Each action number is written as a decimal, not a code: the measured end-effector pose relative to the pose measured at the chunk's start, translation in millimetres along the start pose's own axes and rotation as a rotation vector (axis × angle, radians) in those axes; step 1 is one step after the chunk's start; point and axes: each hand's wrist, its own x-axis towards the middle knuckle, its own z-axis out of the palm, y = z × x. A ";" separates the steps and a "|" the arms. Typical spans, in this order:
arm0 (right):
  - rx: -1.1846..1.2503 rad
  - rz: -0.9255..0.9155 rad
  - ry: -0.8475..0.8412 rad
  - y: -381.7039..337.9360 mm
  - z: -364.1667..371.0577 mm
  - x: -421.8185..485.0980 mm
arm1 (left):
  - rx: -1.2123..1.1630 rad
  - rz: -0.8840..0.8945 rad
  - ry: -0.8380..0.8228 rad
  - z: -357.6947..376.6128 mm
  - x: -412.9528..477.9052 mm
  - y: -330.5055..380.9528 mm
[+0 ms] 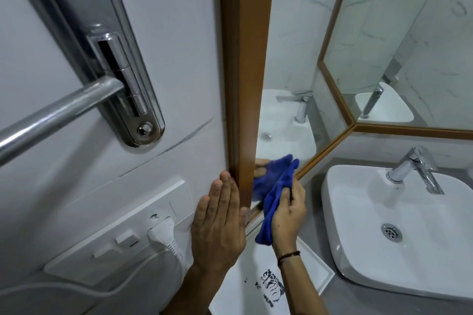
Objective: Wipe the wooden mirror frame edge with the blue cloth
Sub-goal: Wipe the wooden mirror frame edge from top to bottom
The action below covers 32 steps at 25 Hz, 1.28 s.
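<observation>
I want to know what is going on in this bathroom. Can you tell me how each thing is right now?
left hand: open, flat on the wall beside the frame.
right hand: shut on the blue cloth.
blue cloth: bunched, pressed against the mirror by the frame's lower end.
wooden mirror frame: upright on the wall.
plug: pushed into the socket.
tap: off, no water running.
sink: empty, drain open.

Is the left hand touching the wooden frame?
Touching. The head view shows the left hand flat on the wall, its fingertips and thumb pressed against the wooden frame near its lower corner.
</observation>
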 end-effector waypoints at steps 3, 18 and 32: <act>-0.044 -0.065 -0.077 -5.6 -2.0 -31.3 | 0.007 -0.013 -0.012 -1.0 -0.5 1.1; 0.320 0.184 -0.026 2.7 52.8 -79.2 | -0.073 -0.046 0.011 -3.9 2.8 5.0; 0.000 0.070 0.197 -13.3 4.4 85.3 | 0.101 0.002 -0.074 -6.3 1.3 0.8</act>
